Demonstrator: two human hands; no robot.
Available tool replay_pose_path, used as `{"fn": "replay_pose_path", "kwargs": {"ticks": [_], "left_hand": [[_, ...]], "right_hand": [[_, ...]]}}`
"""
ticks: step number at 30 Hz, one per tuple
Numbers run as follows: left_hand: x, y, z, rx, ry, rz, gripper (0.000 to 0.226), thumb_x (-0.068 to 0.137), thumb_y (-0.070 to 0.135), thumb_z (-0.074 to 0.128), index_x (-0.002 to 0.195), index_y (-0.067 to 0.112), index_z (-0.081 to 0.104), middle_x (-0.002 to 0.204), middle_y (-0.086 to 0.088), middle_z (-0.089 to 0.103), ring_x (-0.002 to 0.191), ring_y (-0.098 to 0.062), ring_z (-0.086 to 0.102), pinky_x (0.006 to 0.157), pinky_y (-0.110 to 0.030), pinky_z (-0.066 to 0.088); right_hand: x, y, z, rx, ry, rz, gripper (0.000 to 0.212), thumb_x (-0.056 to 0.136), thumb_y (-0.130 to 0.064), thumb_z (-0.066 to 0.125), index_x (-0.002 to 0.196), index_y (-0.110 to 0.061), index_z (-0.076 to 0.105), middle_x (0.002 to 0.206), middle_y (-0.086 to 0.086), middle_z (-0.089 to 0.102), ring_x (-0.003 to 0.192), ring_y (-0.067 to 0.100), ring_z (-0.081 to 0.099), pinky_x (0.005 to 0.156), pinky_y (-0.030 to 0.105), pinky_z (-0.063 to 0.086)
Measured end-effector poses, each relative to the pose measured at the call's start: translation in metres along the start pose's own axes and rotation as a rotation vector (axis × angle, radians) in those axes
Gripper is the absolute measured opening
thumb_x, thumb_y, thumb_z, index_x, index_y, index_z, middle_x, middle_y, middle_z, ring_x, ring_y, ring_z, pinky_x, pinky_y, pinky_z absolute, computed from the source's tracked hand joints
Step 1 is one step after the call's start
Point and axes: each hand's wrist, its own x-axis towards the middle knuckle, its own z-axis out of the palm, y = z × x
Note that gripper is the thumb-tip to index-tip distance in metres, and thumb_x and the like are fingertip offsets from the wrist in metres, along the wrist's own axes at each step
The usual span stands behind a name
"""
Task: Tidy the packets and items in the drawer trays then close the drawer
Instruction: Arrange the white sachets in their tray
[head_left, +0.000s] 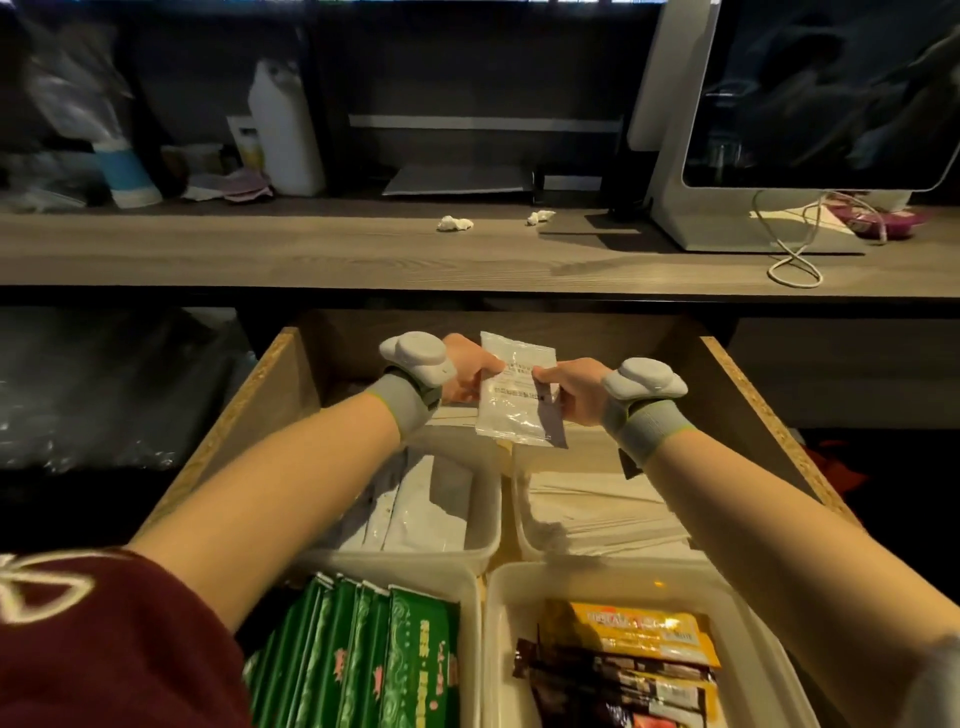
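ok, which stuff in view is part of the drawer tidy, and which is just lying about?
Job:
- clear packet, pinched by left hand and right hand
- open drawer
- green packets
- brown and orange packets
- white packets

Lying about, on the counter:
- crumpled tissues
- white bottle
- blue cup
- monitor
- white cable

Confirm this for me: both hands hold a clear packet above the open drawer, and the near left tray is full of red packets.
Not quite. The head view shows the near left tray full of green packets, not red. The rest stands: the left hand and right hand hold a clear packet above the open drawer.
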Motion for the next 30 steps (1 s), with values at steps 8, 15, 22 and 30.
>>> {"fn": "replay_pose_path", "kwargs": {"ticks": [8, 15, 22, 30], "left_hand": [[-0.036, -0.048, -0.049, 0.227, 0.054, -0.027, 0.027, 0.086, 0.015, 0.063, 0.106, -0.002, 0.065, 0.106, -0.015, 0.068, 0.09, -0.023, 0.067, 0.078, -0.033, 0.055], [-0.049, -0.085, -0.061, 0.344, 0.089, -0.073, 0.015, 0.083, 0.008, 0.065, 0.089, -0.006, 0.065, 0.093, -0.021, 0.063, 0.072, -0.028, 0.058, 0.061, -0.032, 0.049], [-0.042, -0.1, -0.043, 0.533, 0.087, 0.031, 0.035, 0.085, 0.019, 0.064, 0.106, -0.01, 0.064, 0.109, -0.026, 0.067, 0.091, -0.029, 0.062, 0.081, -0.037, 0.05], [-0.04, -0.106, -0.034, 0.677, 0.058, 0.058, 0.022, 0.085, 0.02, 0.066, 0.099, 0.004, 0.067, 0.102, -0.014, 0.07, 0.093, -0.027, 0.066, 0.073, -0.031, 0.049]], "right_hand": [[-0.046, 0.021, 0.056, 0.18, -0.186, 0.128, 0.027, 0.095, -0.009, 0.041, 0.119, 0.001, 0.049, 0.089, 0.011, 0.055, 0.072, 0.018, 0.052, 0.057, 0.028, 0.044], [-0.053, 0.046, 0.095, 0.246, -0.309, 0.281, 0.046, 0.1, -0.039, 0.03, 0.129, -0.005, 0.04, 0.077, 0.004, 0.052, 0.064, 0.011, 0.048, 0.049, 0.021, 0.044], [-0.043, 0.059, 0.098, 0.18, -0.158, 0.291, 0.045, 0.097, -0.042, 0.034, 0.128, -0.011, 0.044, 0.076, 0.007, 0.055, 0.066, 0.018, 0.053, 0.051, 0.023, 0.056], [-0.025, 0.071, 0.097, -0.114, -0.091, 0.097, 0.052, 0.095, -0.038, 0.03, 0.132, -0.004, 0.044, 0.142, 0.022, 0.043, 0.131, 0.039, 0.04, 0.113, 0.047, 0.031]]}}
